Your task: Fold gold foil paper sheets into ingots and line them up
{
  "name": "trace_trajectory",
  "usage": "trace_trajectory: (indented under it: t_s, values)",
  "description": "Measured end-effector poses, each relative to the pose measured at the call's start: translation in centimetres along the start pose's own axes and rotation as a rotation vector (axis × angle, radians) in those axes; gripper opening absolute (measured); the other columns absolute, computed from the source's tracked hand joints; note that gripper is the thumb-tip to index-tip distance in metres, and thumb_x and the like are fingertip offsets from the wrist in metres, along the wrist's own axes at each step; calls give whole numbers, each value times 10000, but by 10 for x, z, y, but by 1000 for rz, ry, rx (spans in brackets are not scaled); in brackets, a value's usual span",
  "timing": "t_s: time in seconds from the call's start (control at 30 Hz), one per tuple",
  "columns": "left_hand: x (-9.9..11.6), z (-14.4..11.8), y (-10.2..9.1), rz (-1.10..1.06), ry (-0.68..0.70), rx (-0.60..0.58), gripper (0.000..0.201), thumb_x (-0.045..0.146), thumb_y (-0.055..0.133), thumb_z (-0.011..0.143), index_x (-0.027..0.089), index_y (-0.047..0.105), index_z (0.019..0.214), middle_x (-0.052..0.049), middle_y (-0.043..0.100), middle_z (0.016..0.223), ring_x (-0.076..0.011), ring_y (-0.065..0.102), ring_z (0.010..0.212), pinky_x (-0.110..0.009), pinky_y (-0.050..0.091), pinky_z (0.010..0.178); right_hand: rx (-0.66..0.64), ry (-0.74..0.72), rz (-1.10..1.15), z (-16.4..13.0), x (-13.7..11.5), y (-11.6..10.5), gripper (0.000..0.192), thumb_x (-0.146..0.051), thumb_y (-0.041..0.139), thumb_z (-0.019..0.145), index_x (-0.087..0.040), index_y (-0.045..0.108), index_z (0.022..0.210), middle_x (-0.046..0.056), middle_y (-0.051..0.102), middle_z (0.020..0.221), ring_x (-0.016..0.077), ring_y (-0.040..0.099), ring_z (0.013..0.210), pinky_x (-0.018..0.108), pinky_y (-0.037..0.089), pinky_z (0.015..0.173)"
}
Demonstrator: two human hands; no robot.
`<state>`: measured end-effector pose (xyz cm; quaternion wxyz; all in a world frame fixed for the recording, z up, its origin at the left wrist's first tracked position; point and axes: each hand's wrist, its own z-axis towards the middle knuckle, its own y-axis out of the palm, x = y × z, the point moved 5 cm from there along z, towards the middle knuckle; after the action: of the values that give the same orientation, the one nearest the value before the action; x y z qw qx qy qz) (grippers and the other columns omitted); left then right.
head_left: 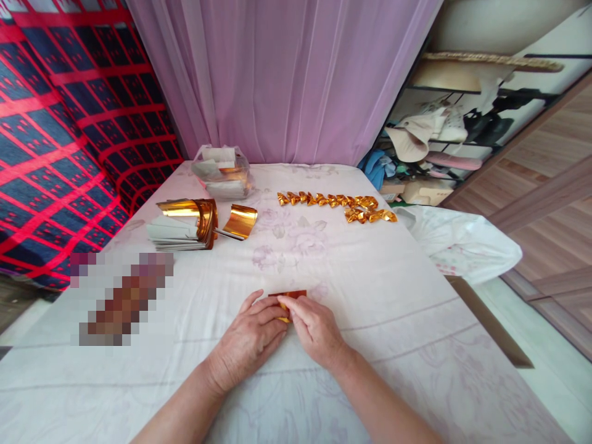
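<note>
A small gold foil paper (290, 295) lies on the white floral cloth (379, 290) near the front middle. My left hand (252, 337) and my right hand (314, 327) both press on it with their fingertips, thumbs meeting over its near edge. Most of the paper is hidden under my fingers. Far from my hands, a row of several folded gold pieces (333, 201) lies at the back of the table, ending in a small cluster (367, 214).
A stack of gold and white sheets (185, 225) with one curled gold sheet (240, 220) sits back left. Behind it stands a clear plastic bag of sheets (223, 172). A white plastic bag (457, 243) hangs off the right edge. A pink curtain (287, 74) hangs behind.
</note>
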<state>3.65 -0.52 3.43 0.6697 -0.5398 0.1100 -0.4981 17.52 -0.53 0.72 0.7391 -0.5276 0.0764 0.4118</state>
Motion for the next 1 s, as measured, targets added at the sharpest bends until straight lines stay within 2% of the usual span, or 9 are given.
trace_trajectory:
  t_s: [0.4, 1.0]
  values:
    - [-1, -1, 0, 5, -3, 0, 184, 167, 527, 928, 232, 696, 962, -22, 731, 1042, -190, 582, 1176, -459, 267, 1158, 3, 2, -2, 0, 0, 0, 374, -158, 372, 952, -201, 622, 1228, 52, 692, 862, 168, 642, 772, 285, 528, 710]
    - [-2, 0, 2, -7, -28, -34, 198, 187, 523, 932, 244, 706, 982, -24, 729, 1044, -192, 579, 1177, -466, 260, 1159, -30, 6, -8, 0, 0, 0, 394, -144, 391, 935, -208, 599, 1263, 67, 718, 980, 174, 659, 840, 300, 544, 771]
